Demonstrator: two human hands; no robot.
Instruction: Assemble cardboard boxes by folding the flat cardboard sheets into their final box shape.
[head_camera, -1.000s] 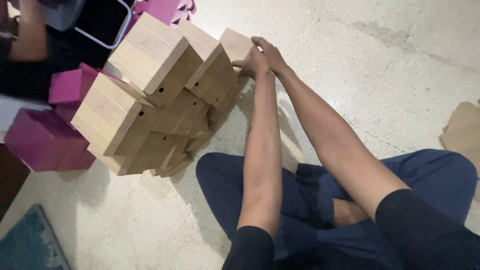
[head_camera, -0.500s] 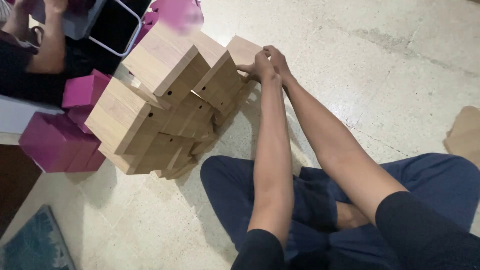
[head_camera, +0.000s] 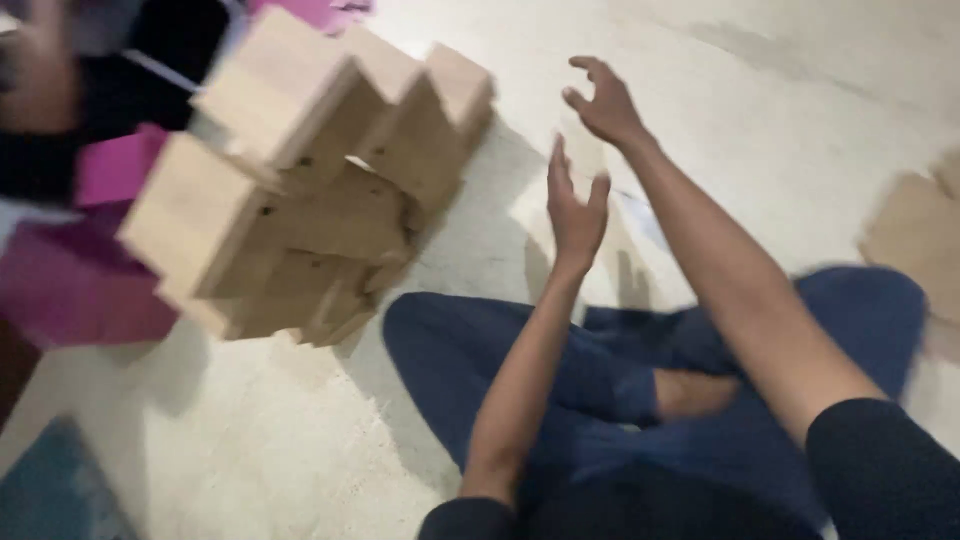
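Observation:
A stack of large light wooden blocks (head_camera: 310, 180) stands on the pale floor at the upper left, its pieces crossed at angles. My left hand (head_camera: 575, 205) is raised beside it, palm flat, fingers apart, holding nothing. My right hand (head_camera: 603, 100) hovers a little farther away, fingers spread and curled, empty. Both hands are clear of the wood, to the right of the stack's top block (head_camera: 458, 85). My crossed legs in blue trousers (head_camera: 600, 380) lie below the hands. The picture is blurred by motion.
Magenta boxes (head_camera: 80, 280) sit on the floor left of the stack. Another person's arm (head_camera: 40, 70) and a dark container (head_camera: 170, 45) show at the top left. A brown cardboard piece (head_camera: 915, 235) lies at the right edge. A bluish mat corner (head_camera: 50, 495) is at bottom left.
Both hands have let go of the top block and pulled back to the right, fingers now spread. The view has swung closer and turned blurry.

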